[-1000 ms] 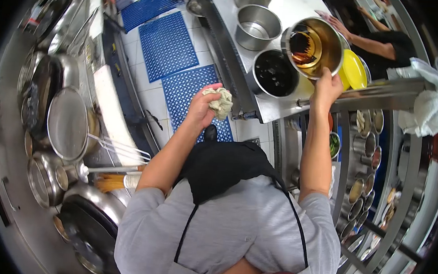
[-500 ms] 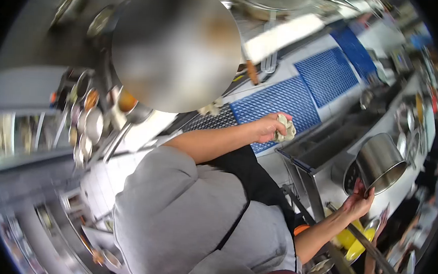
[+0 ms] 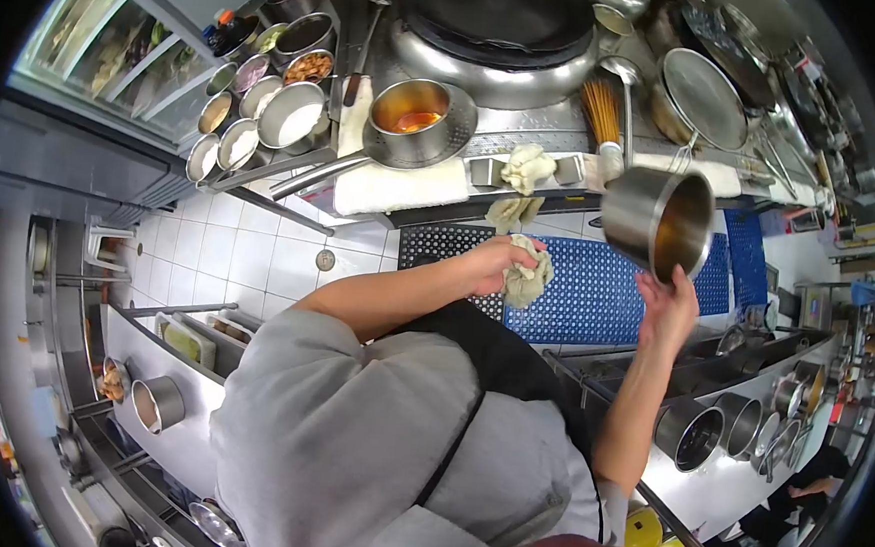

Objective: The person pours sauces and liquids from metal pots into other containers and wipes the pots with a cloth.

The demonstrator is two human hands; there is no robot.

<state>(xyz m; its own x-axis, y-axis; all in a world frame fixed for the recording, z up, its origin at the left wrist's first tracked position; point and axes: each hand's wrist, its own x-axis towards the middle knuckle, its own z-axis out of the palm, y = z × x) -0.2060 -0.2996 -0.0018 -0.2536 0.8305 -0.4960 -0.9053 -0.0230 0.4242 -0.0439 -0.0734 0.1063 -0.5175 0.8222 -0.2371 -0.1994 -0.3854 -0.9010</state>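
Observation:
My left hand (image 3: 503, 263) is closed around a crumpled pale cloth (image 3: 528, 279), held above the floor mats. In my right hand (image 3: 669, 306) is a steel pot (image 3: 633, 214), tilted with its mouth toward the right; its inside looks brownish. The fingers grip the pot's lower rim. Ahead, a smaller steel pot (image 3: 408, 149) with orange-red liquid rests on a perforated ladle (image 3: 460, 124) at the stove's edge. Another crumpled cloth (image 3: 528, 168) lies on the stove's front ledge, right of that pot.
A large black wok (image 3: 498, 22) sits on the stove, with a bamboo brush (image 3: 601, 113) and a strainer (image 3: 706, 97) to its right. Ingredient pots (image 3: 292, 116) stand at left. Blue mats (image 3: 582, 292) cover the floor. A pot of dark contents (image 3: 689, 435) stands on the right counter.
My body has turned from the counter toward the stove. The pot in my right hand has moved away from the counter with the dark-filled pot. My left hand still holds the cloth.

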